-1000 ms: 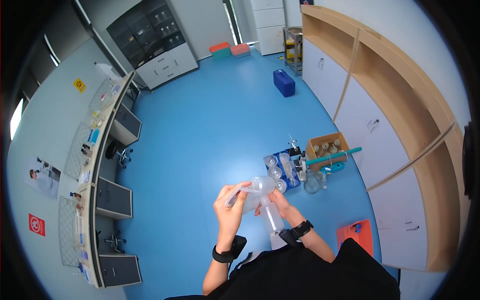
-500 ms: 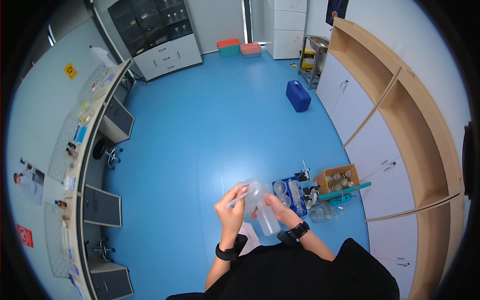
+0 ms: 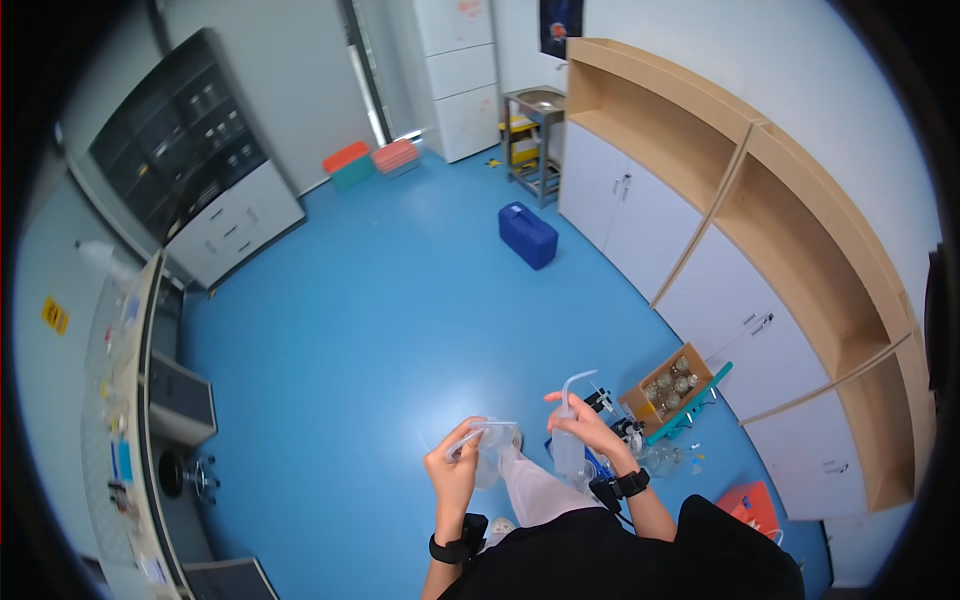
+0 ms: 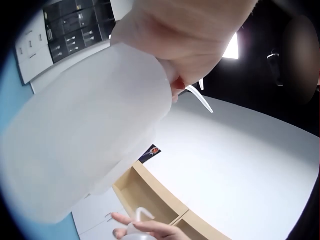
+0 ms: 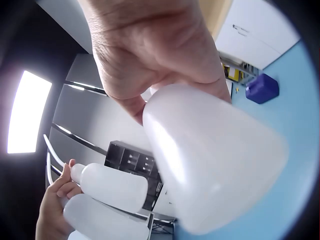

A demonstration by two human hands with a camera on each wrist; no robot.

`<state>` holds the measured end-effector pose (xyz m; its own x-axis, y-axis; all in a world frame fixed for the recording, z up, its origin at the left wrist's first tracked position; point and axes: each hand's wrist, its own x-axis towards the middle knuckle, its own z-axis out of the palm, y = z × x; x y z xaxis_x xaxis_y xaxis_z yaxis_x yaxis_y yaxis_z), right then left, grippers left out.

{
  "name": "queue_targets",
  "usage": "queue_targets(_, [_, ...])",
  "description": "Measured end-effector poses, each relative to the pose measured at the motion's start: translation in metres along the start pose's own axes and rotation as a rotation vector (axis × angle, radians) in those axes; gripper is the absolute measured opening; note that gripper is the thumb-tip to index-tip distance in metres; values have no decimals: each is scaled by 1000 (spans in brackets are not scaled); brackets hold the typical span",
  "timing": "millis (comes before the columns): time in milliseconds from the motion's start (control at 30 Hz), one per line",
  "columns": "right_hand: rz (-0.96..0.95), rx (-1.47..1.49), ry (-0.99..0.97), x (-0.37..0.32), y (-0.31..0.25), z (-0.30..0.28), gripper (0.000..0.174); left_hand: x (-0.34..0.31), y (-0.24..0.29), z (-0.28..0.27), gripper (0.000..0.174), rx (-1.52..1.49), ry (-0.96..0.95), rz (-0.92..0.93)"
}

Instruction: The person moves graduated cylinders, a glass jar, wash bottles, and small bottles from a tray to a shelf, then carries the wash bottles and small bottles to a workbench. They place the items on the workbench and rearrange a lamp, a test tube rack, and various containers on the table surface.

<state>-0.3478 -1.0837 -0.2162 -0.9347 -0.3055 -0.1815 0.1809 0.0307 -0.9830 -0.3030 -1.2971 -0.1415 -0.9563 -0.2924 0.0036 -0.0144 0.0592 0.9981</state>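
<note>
My left hand [image 3: 452,478] grips several translucent white wash bottles by their necks, with their bodies [image 5: 115,186] hanging close together. Thin bent spouts stick out past its fingers in the right wrist view. A short way to the right, my right hand [image 3: 592,432] holds another wash bottle [image 3: 567,452] round its upper part. This one is upright, its bent spout [image 3: 572,383] rising above the fingers. One large bottle body [image 4: 85,130] fills much of the left wrist view, just below the left palm. Bare space separates the two hands.
Beyond my right hand, a cardboard box [image 3: 640,405] of glass vessels stands on the blue floor beside a long teal bar [image 3: 700,400]. A red bin [image 3: 745,500] is at lower right. Cabinets [image 3: 630,190] line the right wall, and a blue case [image 3: 528,236] stands farther off.
My right hand has moved right, away from the left hand's bottles, and its wash bottle now stands upright with the spout showing. The left hand keeps its grip. The head view has turned.
</note>
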Motion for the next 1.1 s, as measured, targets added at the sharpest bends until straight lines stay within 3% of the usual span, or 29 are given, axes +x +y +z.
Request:
queue_targets(100, [-140,-72,7,42,-27,-16,35,58,-1,24,16,25,-184,-27])
queue_targets(200, [-131,-246,72,92,-50,-36,32,122,6,57,16,91,-354,60])
queue_targets(267, [-122,-273,100,125,-67,-54,35,166,9,81,16,89,-418,76])
queue_targets(333, [-188,-526,59,152,-96,-72,45,209,17,101,17,19,-527,10])
queue_targets(467, [-222,-531,147,193,-102,-108,53,274,21,148,17,-2,-696,18])
queue_targets(533, [-191,-529,291,209,-108,-121,57,303,20,174,16,47,-829,95])
queue_targets(733, [-164,-547,536,265,-95,-175,59,389,9,256,15,27,-1070,92])
queue_targets(833, [-32,-427,569,303,-105,-199,60,439,14,294,14,36,-1164,152])
queue_targets(1000, [-2,-405,655,368,-136,-237,59,522,21,358,18,91,-1254,299])
queue_targets(1100, [73,-348,706,382,-135,-253,58,548,16,390,18,143,-1368,186])
